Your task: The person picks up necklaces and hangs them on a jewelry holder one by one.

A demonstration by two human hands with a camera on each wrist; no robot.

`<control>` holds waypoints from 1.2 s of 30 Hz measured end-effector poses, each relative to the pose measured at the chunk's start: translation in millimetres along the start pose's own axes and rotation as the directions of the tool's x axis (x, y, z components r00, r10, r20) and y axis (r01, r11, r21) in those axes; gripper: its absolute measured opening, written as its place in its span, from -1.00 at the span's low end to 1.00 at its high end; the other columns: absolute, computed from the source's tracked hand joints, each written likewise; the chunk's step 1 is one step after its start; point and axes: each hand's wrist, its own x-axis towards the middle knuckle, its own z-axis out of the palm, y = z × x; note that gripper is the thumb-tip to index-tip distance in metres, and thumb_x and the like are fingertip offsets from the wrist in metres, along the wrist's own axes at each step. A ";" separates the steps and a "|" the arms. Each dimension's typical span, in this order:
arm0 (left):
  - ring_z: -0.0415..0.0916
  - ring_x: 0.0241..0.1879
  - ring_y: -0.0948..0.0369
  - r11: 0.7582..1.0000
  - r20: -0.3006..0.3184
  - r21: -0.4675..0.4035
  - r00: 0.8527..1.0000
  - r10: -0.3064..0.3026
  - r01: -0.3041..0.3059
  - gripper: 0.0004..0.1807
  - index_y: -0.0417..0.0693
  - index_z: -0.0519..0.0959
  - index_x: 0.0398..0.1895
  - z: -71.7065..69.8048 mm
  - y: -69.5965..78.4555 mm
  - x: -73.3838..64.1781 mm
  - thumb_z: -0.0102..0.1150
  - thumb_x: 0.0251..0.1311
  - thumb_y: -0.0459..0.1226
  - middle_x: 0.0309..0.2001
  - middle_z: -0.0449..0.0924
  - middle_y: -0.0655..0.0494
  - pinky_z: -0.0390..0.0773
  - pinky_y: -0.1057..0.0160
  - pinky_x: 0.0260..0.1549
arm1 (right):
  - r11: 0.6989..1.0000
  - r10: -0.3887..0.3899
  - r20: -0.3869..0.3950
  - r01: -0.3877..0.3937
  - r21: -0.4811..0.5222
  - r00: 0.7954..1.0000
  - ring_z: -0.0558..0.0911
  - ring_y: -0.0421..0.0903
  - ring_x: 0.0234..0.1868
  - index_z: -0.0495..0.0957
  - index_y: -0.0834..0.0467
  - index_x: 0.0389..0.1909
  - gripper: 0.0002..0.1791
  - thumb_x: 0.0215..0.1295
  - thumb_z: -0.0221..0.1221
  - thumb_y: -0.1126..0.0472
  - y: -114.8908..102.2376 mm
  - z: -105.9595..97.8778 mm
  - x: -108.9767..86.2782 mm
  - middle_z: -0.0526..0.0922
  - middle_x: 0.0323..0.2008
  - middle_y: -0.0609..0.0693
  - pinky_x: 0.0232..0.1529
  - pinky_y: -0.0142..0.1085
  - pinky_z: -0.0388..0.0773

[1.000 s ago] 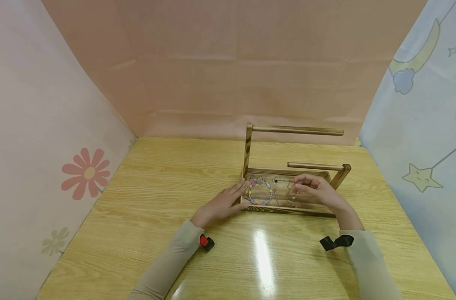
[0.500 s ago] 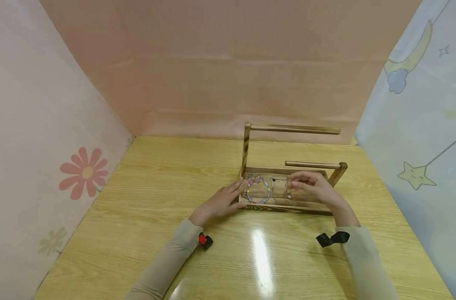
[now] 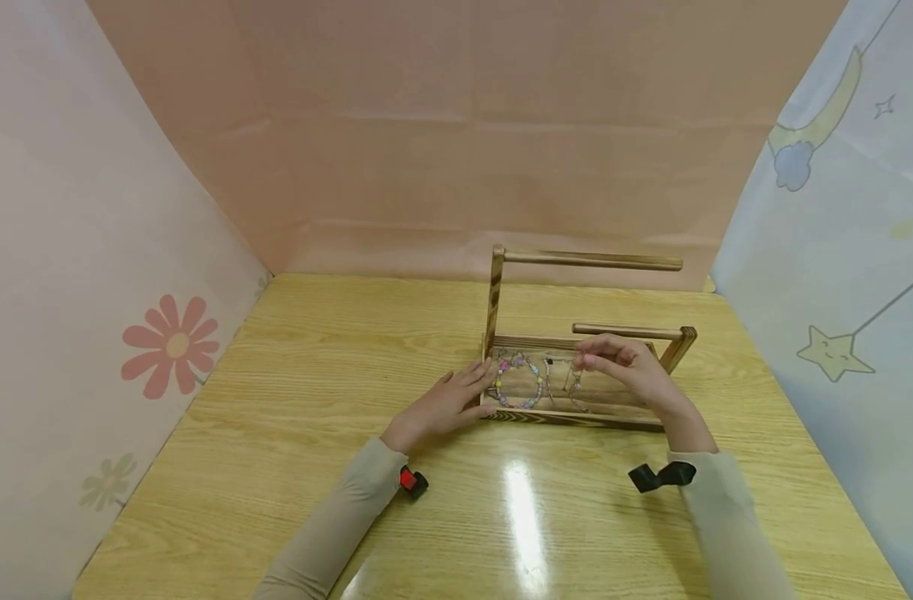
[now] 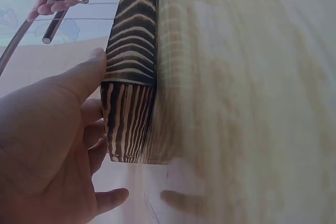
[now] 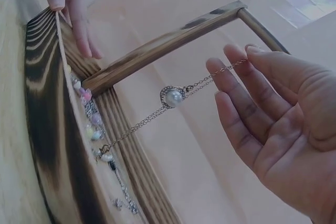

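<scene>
Your right hand [image 3: 639, 379] sits slightly nearer your spread left hand [image 3: 443, 405] than a second ago, pinching the pearl chain [image 5: 174, 97] hanging beneath it; likely light, limp, delicate: hold by end links.

Dark-striped tray [image 4: 131, 45], white pearl [image 5: 174, 97]

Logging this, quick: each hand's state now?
Left hand: open, touching the striped brown wooden tray.
Right hand: holding the thin metal chain with a round white pearl.
</scene>
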 end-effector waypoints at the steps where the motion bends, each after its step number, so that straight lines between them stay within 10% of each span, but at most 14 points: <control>1: -0.34 0.35 0.15 1.000 0.001 0.000 1.000 0.000 0.000 -0.30 0.11 -0.20 0.37 0.2 -0.2 -0.1 -0.33 0.25 0.12 0.38 -0.33 0.11 -0.14 -0.11 0.21 | 1.000 -0.005 -0.003 0.005 0.004 1.000 0.54 0.00 -0.12 0.42 0.23 -0.02 -0.71 0.26 -0.01 0.25 -1.0 0.6 0.6 0.55 -0.16 0.15 -0.01 -0.43 0.40; 36: -0.36 0.35 0.17 0.999 0.003 0.011 0.999 0.035 -0.035 -0.31 0.09 -0.20 0.36 4.6 -3.6 1.9 -0.35 0.25 0.12 0.38 -0.37 0.14 -0.06 -0.14 0.19 | 0.992 -0.081 -0.105 0.090 0.085 0.991 0.52 0.06 -0.16 0.37 0.29 0.00 -0.68 0.28 -0.04 0.22 -39.4 13.7 27.9 0.53 -0.20 0.10 -0.08 -0.10 0.45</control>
